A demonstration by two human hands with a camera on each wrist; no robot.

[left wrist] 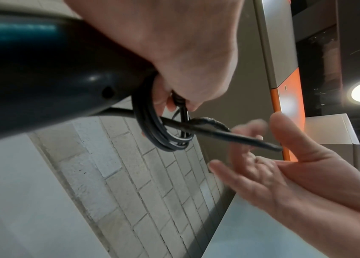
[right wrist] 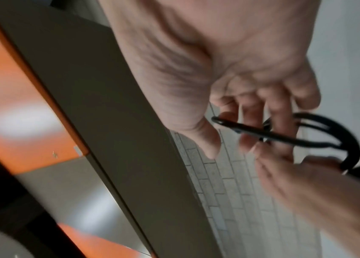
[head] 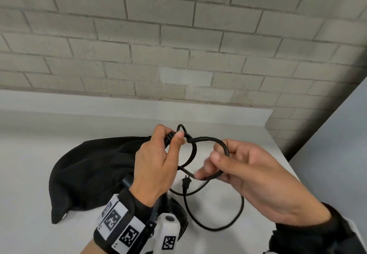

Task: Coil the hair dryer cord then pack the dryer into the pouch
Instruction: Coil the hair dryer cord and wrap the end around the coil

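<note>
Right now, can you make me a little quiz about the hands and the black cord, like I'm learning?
1. True or false: the plug is already tucked inside the pouch.
2. Which hand pinches the gathered loops of the cord near the top? A) left hand B) right hand C) neither
3. Fill in: the pouch lies on the white ____.

Key:
1. False. The plug hangs loose below the loops, above the table and outside the pouch.
2. A. The left hand pinches the loops between thumb and fingers, while the right hand leads a new loop round.
3. table
</note>
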